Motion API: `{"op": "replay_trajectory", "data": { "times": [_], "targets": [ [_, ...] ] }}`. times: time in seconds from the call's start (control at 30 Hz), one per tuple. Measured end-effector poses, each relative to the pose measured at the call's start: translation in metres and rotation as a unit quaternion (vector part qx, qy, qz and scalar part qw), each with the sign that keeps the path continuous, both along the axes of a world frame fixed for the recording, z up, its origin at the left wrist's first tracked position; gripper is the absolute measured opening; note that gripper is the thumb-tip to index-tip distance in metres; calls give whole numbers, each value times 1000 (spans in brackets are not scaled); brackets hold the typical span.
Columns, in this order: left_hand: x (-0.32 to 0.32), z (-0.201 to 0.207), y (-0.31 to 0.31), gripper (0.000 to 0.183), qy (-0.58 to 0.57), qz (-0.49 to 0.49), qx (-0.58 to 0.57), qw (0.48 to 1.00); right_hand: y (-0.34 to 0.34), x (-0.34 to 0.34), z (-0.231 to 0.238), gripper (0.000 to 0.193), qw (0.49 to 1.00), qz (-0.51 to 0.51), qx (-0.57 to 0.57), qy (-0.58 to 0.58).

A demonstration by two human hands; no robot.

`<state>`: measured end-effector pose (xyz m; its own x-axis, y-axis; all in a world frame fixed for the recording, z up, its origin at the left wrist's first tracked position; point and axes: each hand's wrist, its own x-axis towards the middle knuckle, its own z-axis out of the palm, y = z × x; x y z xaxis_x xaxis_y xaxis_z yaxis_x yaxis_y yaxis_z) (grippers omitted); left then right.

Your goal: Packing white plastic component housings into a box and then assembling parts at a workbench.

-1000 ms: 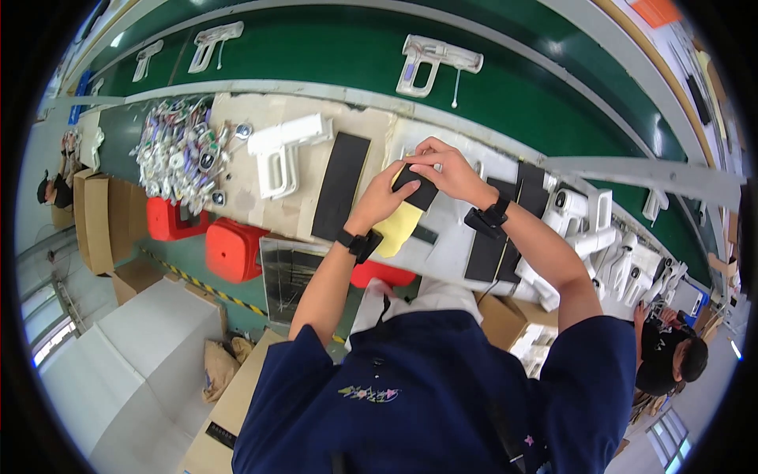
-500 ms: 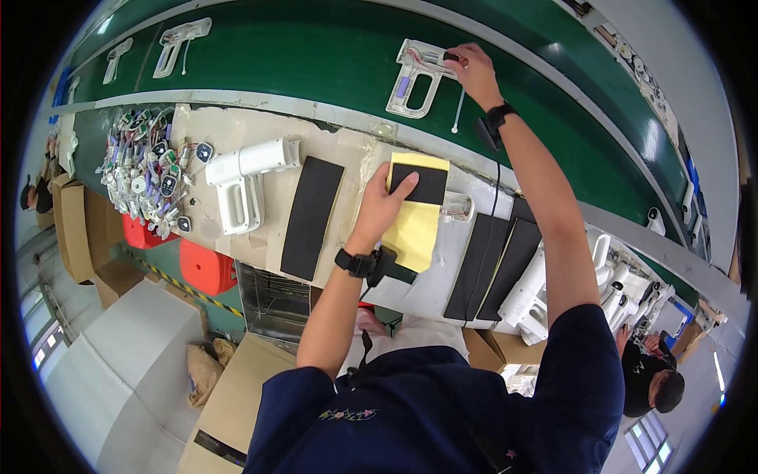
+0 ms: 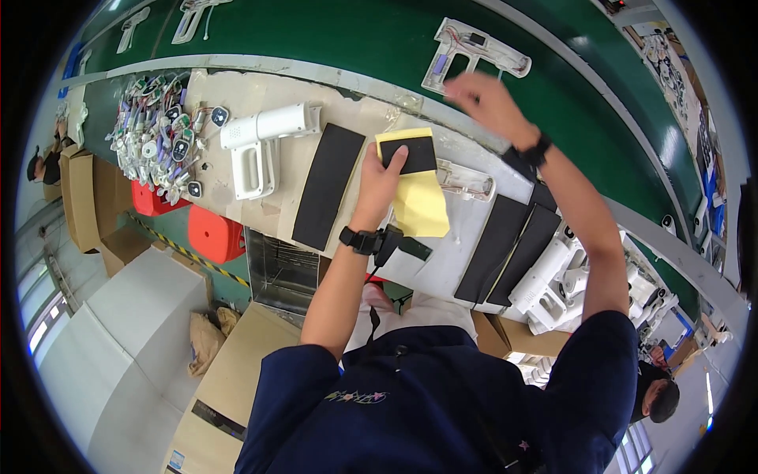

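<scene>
My left hand point(image 3: 380, 183) grips a yellow backing sheet point(image 3: 421, 207) with a black foam pad point(image 3: 412, 156) on its upper part, the thumb lying on the pad. On the green belt lies an open white handheld-device housing point(image 3: 508, 60) with wires and a purple cell inside. A small black piece point(image 3: 476, 38) sits in that housing. My right hand point(image 3: 491, 103) hovers at the near side of the housing, its fingers bent and smeared by motion. Partly behind the yellow sheet, another white housing part point(image 3: 471, 182) rests on the table.
Left on the table are a heap of wired parts point(image 3: 150, 146), an assembled white device point(image 3: 268, 130) and a black foam strip point(image 3: 328, 187). More black strips point(image 3: 491, 245) and white devices point(image 3: 545, 280) lie at right. Red stools point(image 3: 213, 235) stand below; a co-worker point(image 3: 657, 393) is at far right.
My right hand has drawn back from the housing toward me, leaving the small black piece in it. The left hand keeps the yellow sheet. The whole view has shifted slightly.
</scene>
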<state>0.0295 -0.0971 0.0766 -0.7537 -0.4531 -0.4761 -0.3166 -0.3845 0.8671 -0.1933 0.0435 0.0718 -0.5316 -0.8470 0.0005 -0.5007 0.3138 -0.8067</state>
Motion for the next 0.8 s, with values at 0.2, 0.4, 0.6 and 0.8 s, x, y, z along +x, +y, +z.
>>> {"op": "replay_trajectory", "data": {
  "times": [0.2,0.4,0.6,0.8],
  "targets": [
    [-10,0,12,30,29,-26,-14,999,17,81,12,17,997,47,-16,53],
    [-5,8,10,33,25,-106,-40,993,30,54,-12,19,935,76,-6,-346],
    [9,1,13,36,0,-112,-28,993,20,-37,-35,25,999,6,6,-40],
    [54,-4,31,36,-62,-85,52,993,7,-89,-54,42,939,121,56,318]
  ]
}}
